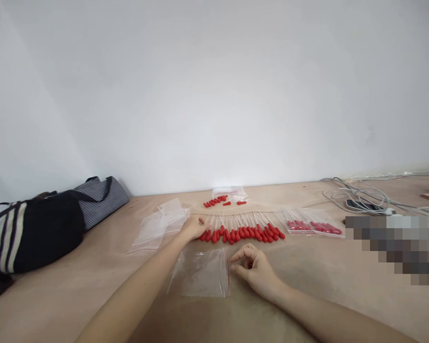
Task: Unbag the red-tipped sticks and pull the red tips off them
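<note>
A row of droppers with red rubber bulbs and thin clear tubes lies on the table, bulbs toward me. At its left end is my left hand, its fingers curled closed at the leftmost dropper and partly hidden. In front of the row lies a flat, clear zip bag with a red seal line on its right side. Just right of that seal is my right hand, thumb and bent fingers apart, holding nothing.
Flat zip bags lie to the left; bags filled with red-bulbed droppers lie to the right. More loose droppers are near the wall. A black bag and striped bag stand left, coiled cables right.
</note>
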